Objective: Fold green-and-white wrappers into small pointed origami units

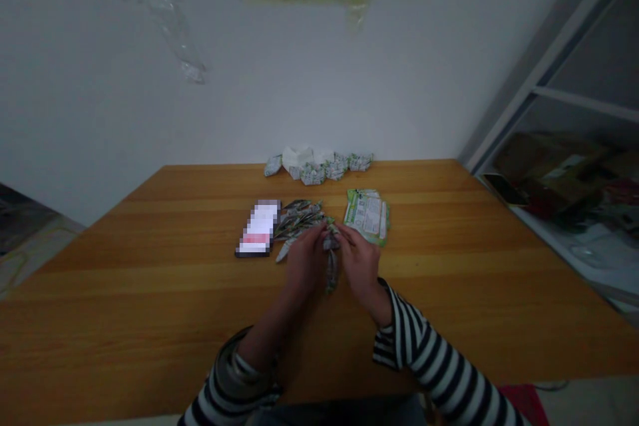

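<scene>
Both my hands meet over the middle of the table around a folded, green-and-white printed piece, possibly paper or a thin packet. My left hand is closed on its left side, and my right hand pinches it from the right. A narrow printed strip hangs below the fingers; whether it is part of the same piece, I cannot tell. Just beyond my left hand lies a pile of folded printed strips. Flat green-and-white printed sheets or packets are stacked beyond my right hand.
A phone with a lit, blurred screen lies left of the pile. Several folded printed pieces and crumpled white paper sit by the wall. The wooden table meets shelving with cardboard boxes on the right.
</scene>
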A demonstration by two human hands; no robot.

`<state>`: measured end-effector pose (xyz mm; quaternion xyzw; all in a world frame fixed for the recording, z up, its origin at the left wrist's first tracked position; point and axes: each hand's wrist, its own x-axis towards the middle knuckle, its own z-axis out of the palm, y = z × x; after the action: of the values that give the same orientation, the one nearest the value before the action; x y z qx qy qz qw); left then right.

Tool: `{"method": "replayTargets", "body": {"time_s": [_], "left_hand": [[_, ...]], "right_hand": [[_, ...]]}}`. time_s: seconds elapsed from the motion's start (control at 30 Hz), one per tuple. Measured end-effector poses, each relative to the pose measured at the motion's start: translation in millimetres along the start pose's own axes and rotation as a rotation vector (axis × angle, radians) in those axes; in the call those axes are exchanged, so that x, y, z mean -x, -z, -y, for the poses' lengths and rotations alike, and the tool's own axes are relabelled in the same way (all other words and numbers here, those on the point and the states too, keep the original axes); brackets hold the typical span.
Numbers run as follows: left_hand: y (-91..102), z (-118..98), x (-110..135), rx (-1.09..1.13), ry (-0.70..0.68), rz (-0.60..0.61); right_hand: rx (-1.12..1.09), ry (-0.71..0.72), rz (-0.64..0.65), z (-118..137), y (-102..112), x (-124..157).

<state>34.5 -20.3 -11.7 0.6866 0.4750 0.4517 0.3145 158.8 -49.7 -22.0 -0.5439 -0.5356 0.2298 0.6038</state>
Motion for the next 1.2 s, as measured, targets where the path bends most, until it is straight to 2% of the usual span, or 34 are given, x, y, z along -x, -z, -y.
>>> {"method": "replayTargets", "body": {"time_s": [0.07, 0.13, 0.2, 0.23, 0.27, 0.33, 0.43, 0.5, 0.6, 0.7, 0.83, 0.93, 1.03, 1.2], "left_hand": [[-3.5, -2, 1, 0.193, 0.019, 0.038], [-3.9, -1, -1, 0.384, 0.101, 0.044], [-0.6, 3, -5, 0.530, 0.213, 0.001], [2.2, 6, -7, 0.580, 0.266, -0.029], [5.4, 8, -9, 0.619, 0.309, -0.055], [11.2, 11, -13, 0.683, 0.379, -0.045], [15.7, 8, -14, 0.705, 0.425, 0.039], [15.6, 5, -12, 0.705, 0.441, 0.121], [13.0, 5, -9, 0.679, 0.473, 0.277], [10.4, 10, -8, 0.608, 0.435, 0.341], [9.4, 11, -10, 0.549, 0.274, 0.212], [9.4, 9, -12, 0.435, 0.203, 0.158], [7.4, 11, -12, 0.428, 0.213, 0.098], [4.3, 16, -10, 0.469, 0.263, -0.035]], "right_hand": [[0.024, 0.098, 0.096, 6, -1, 4], [-0.021, 0.185, 0.242, 10, -2, 7], [-0.080, 0.232, 0.364, 11, -2, 6], [-0.095, 0.246, 0.383, 10, 0, 5], [-0.095, 0.262, 0.383, 9, 3, 2], [-0.030, 0.316, 0.267, 7, 10, -6], [0.121, 0.356, 0.192, 2, 20, -17], [0.130, 0.293, 0.229, -1, 22, -21], [-0.044, 0.093, 0.333, -6, 18, -21], [-0.204, -0.108, 0.293, -12, 11, -18], [-0.337, -0.258, 0.102, -17, 8, -20], [-0.386, -0.292, 0.038, -16, 9, -22], [-0.418, -0.298, 0.038, -14, 9, -23], [-0.466, -0.325, 0.130, -15, 6, -20]]}}
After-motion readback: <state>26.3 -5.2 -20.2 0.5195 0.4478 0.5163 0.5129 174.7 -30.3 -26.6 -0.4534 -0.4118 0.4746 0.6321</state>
